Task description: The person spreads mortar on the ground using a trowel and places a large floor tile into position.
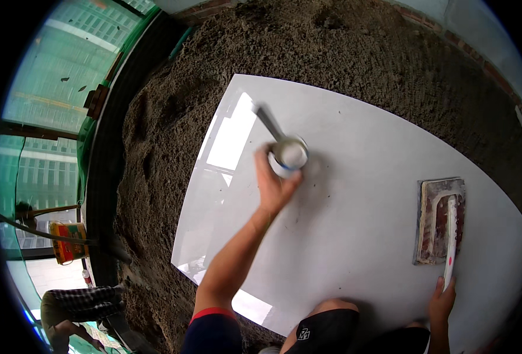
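My left hand grips a small pale can over a large glossy white tile; a grey handle sticks up out of the can toward the upper left, slightly blurred. At the right of the tile lies a rectangular flat tool with a worn, dirty face and a long white handle. My right hand has its fingers closed around the lower end of that handle.
Rough grey-brown mortar bed surrounds the tile, with a brick wall edge beyond. At left are green mesh netting, a yellow bucket and a crouching person. My knees rest at the lower edge.
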Demonstrator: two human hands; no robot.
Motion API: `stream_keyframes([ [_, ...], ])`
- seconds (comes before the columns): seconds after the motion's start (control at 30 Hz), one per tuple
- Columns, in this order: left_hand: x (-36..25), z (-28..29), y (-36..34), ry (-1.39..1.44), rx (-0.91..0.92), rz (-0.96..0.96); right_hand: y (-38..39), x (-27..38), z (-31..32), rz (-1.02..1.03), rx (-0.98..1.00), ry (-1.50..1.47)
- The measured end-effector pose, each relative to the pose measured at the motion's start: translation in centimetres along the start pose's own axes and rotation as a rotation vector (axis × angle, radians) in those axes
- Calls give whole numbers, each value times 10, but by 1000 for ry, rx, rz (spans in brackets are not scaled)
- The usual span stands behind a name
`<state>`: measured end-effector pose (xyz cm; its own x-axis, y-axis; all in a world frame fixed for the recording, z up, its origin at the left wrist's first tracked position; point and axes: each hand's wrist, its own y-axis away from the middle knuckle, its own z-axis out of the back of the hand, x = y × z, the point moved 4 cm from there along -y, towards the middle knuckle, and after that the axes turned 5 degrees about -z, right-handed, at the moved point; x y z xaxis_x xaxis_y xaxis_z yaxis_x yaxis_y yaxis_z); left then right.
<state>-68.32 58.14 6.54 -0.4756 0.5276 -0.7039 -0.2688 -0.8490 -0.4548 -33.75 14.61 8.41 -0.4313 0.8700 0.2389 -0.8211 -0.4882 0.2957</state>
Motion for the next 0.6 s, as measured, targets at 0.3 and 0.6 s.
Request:
stream_keyframes([
  [0.3,137,19,-132,-198,-396,312,-6,-13,3,-69,57,126],
  [0.6,37,-45,-69,-266,51,32,-10,1,11,-90,166,46],
])
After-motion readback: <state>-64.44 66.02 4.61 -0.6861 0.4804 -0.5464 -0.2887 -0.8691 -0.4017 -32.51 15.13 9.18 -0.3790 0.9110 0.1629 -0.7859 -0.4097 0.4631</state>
